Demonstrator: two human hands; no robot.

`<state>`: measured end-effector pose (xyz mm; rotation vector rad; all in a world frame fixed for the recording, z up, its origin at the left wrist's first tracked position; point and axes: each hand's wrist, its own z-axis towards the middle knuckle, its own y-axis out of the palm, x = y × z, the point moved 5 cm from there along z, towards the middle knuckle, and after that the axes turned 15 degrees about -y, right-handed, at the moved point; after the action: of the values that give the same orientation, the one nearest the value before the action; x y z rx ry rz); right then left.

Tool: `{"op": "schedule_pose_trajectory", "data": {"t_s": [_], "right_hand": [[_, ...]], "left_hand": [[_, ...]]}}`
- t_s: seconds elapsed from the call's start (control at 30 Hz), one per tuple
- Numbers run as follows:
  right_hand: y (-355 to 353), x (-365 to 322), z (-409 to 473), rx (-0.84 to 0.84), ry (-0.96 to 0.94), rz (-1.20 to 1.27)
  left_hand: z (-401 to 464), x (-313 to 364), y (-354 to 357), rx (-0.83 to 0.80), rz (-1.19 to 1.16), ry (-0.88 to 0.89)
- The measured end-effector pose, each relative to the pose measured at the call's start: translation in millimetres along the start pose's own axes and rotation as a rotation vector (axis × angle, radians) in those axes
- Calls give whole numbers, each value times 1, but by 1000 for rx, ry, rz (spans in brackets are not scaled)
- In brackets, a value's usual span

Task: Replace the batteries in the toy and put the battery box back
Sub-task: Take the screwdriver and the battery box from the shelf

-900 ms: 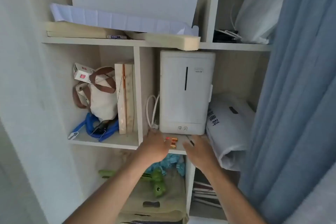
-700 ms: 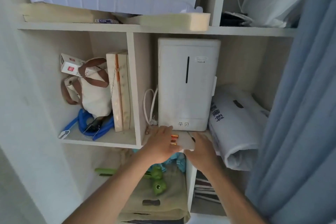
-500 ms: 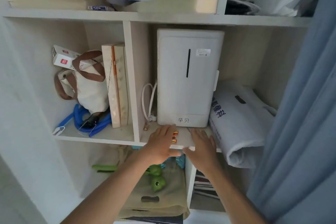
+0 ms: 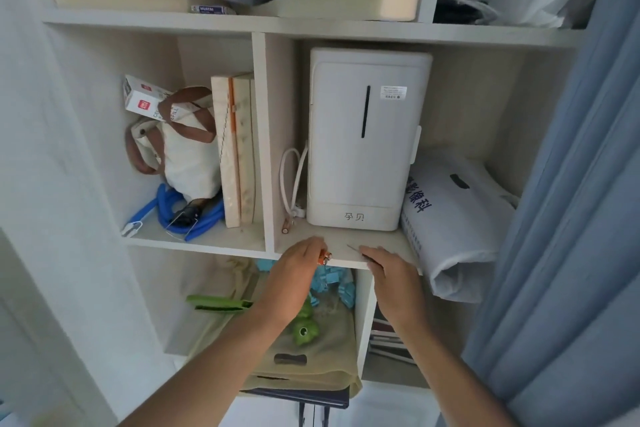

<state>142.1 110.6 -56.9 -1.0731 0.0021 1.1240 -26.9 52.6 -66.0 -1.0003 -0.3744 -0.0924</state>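
Both my hands are at the front edge of a white shelf (image 4: pixel 377 241). My left hand (image 4: pixel 298 267) is closed around small orange batteries (image 4: pixel 325 257), whose metal ends stick out past my fingers. My right hand (image 4: pixel 382 265) rests on the shelf edge and pinches a thin dark tool (image 4: pixel 356 249) whose metal tip lies on the shelf. One loose battery (image 4: pixel 286 227) lies further back beside a white cable. A green toy (image 4: pixel 304 329) lies in the compartment below, partly behind my left forearm.
A tall white appliance (image 4: pixel 367 139) stands at the back of the shelf, with a rolled white bag (image 4: pixel 453 218) to its right. The left compartment holds books, a canvas bag and a blue cord (image 4: pixel 173 208). A blue curtain (image 4: pixel 571 218) hangs at the right.
The view has dropped and come closer to the shelf. My left hand has curled tighter over the batteries, and my right hand has slid slightly right along the shelf edge.
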Motion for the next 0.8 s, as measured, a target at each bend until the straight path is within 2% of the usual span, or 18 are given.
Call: {"op": "schedule_pose_trajectory", "data": {"t_s": [0.17,0.3,0.43,0.6,0.7,0.8], "right_hand": [[1,-36,-4,53,31,196],[16,-72,-1,35,72,394],[51,-128,2,-37,97,591],[107,-224,1,-115,38,695],[148,-291,-6,-217,2,753],[184,-358,-16,-310,-189,648]], "left_hand": [[-17,-19,-23,18,-8,-137],[-42,-45,-73,19,-34,-301],[-90,-102,-142,-15,-181,-593],[-172,-180,-236,110,-313,-909],[-222,-223,-294,201,-137,-987],[-269,-260,-346,148,275,-1051]]}}
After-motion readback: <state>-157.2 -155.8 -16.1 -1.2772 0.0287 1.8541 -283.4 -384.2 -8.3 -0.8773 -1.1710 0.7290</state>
